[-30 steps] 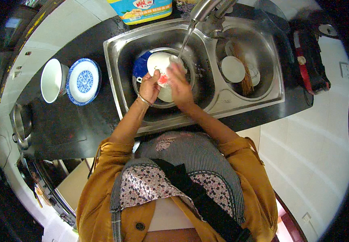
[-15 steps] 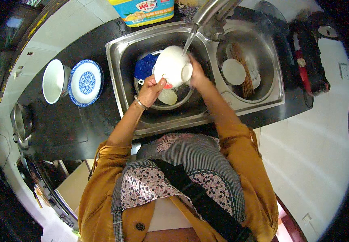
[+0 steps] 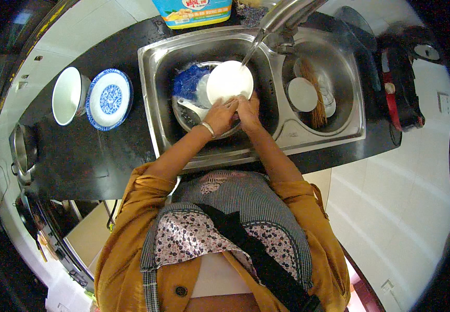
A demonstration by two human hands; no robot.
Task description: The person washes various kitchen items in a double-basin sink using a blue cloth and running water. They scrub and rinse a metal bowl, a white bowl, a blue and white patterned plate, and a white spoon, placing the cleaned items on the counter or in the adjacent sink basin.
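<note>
We now have the white bowl [image 3: 230, 80] turned from its footed side to its round white face, our right hand [image 3: 249, 111] moved beside our left hand [image 3: 221, 117].

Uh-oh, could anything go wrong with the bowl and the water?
Maybe! The bowl is under running water, so it could be slippery. It might slide from the left hand and right hand into the sink, and perhaps chip.

The water runs down onto the bowl, so it could splash the sleeves or the apron.
</note>
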